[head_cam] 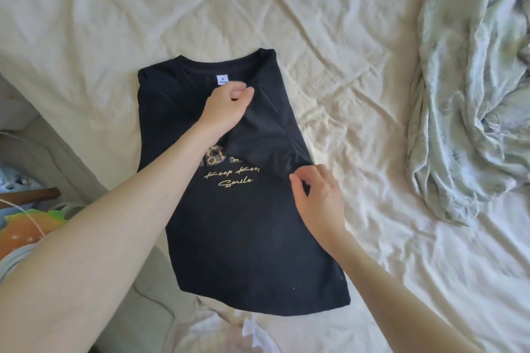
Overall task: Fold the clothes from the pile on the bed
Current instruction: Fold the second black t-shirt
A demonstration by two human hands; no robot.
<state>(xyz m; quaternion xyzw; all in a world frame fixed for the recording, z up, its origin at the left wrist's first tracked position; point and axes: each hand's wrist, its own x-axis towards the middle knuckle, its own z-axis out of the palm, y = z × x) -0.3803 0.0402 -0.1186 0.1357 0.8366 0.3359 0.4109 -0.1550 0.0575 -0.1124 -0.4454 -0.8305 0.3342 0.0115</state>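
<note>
On the bed's wrinkled cream sheet (329, 46) a black cotton T-shirt with gold script (229, 223) lies flat, the left hand (226, 107) pinching its folded-in sleeve below the collar, the right hand (321, 198) pinching the sleeve's lower hem, fingers curled on cloth.

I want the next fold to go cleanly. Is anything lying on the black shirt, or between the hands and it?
Nothing visible. Both hands are already on the shirt: the left hand near the collar, the right hand at the folded-in sleeve's edge. The crumpled pale cloth lies well off to the right.
</note>
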